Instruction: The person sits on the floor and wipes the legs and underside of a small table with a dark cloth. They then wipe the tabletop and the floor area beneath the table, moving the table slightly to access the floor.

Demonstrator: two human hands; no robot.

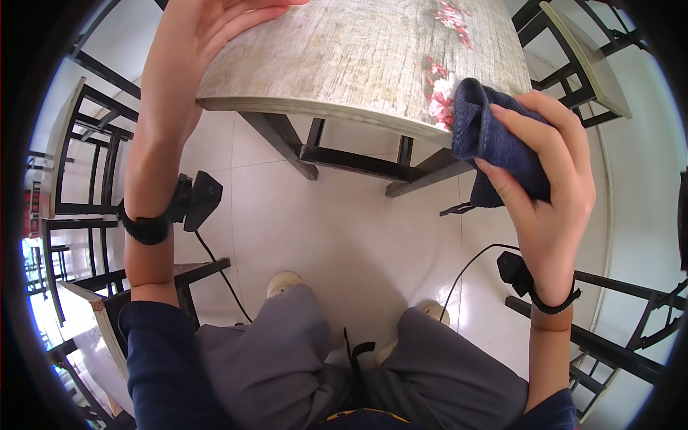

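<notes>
My right hand (553, 145) grips a folded dark blue cloth (502, 148) at the near right corner of the table. The cloth looks like terry towelling, and a thin loop hangs from its lower end. Before me is the table (322, 59), its top a worn wood-grain pattern with printed red and white flowers (442, 97) near the right side. My left hand (226, 21) is over the table's left side, palm partly turned towards me, fingers extended and cut off by the top of the picture. Nothing shows in it.
Black-framed chairs or benches stand left (88, 145) and right (580, 64). Dark table legs and a crossbar (357, 163) are below the tabletop. A camera (203, 200) is strapped to my left wrist and another (513, 273) to my right, each trailing a cable. Pale tiles (344, 242) cover the floor.
</notes>
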